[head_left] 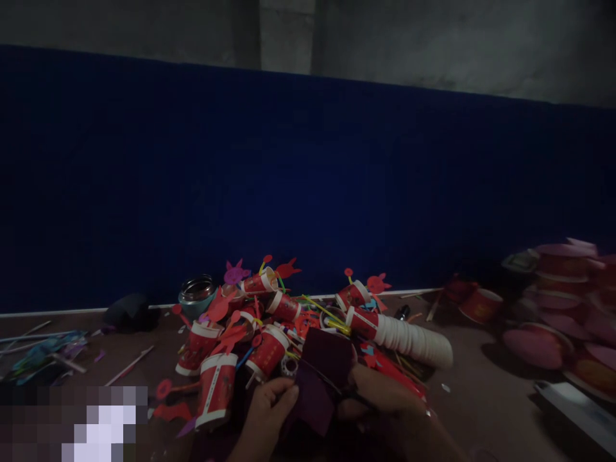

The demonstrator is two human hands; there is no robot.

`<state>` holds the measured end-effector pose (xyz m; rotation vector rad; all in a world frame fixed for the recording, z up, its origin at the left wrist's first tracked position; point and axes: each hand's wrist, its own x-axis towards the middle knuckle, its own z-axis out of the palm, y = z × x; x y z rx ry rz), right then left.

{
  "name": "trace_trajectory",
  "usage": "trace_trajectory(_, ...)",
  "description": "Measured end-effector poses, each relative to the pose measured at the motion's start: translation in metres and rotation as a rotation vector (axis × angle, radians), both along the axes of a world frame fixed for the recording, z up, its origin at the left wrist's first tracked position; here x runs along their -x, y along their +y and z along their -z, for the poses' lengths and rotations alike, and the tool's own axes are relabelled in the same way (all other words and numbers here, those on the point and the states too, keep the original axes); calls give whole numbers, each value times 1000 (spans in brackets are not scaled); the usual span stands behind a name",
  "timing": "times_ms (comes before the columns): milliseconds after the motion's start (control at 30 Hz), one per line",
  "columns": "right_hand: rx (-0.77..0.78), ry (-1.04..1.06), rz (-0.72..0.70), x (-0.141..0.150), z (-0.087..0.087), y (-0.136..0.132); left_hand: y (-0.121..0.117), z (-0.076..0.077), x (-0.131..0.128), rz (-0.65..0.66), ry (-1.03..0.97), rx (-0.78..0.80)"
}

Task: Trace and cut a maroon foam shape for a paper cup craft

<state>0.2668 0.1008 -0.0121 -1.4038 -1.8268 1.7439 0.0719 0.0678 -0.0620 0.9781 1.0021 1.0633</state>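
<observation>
Dark purple paper [323, 359] is pinched at its left edge between the thumb and fingers of my left hand [273, 410]. My right hand [380, 391] is closed round the dark handles of a pair of scissors [353, 399], whose blades lie across the paper. Just beyond my hands lies a heap of red paper cups [270, 351], several with straws and red paper cutouts attached. A long stack of nested cups [409, 340] lies on its side past my right hand. A roll of tape [289, 366] sits close to my left hand.
A teal container [197, 294] and a dark cloth-like lump [128, 312] stand at the back left. Straws and paper scraps [52, 353] lie far left. Red and pink stacked containers [563, 289] fill the right side. A blue partition [308, 179] rises behind the table.
</observation>
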Motion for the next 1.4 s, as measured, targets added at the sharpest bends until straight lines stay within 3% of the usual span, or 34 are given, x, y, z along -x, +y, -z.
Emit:
trace_trajectory(100,22,-40,-23,12,4,10,-1,4,-1,12,3,-4)
trace_trajectory(133,68,-82,-100,11,3,9,-1,4,-1,9,6,-10)
trace_trajectory(200,65,-87,-114,1,-1,3,-1,3,-2,-14,7,-33)
trace_trajectory(333,50,-89,-137,-28,-10,-11,0,-3,-4,-122,-69,-9)
trace_trajectory(433,44,-37,-71,-34,-13,-12,1,-7,-4,-240,-145,51)
trace_trajectory(567,-12,183,84,-17,-11,-14,-2,-8,-4,-400,-64,32)
trace_trajectory(733,-7,262,33,14,-2,-25,-6,-9,-3,-512,-118,71)
trace_trajectory(933,-17,245,59,24,5,-27,-9,-20,0,-461,-139,60)
trace_trajectory(1167,-8,297,60,23,9,-26,-1,-8,-6,-477,-104,39)
trace_trajectory(1400,-14,369,59,19,9,-23,-3,-9,-4,-470,-75,6)
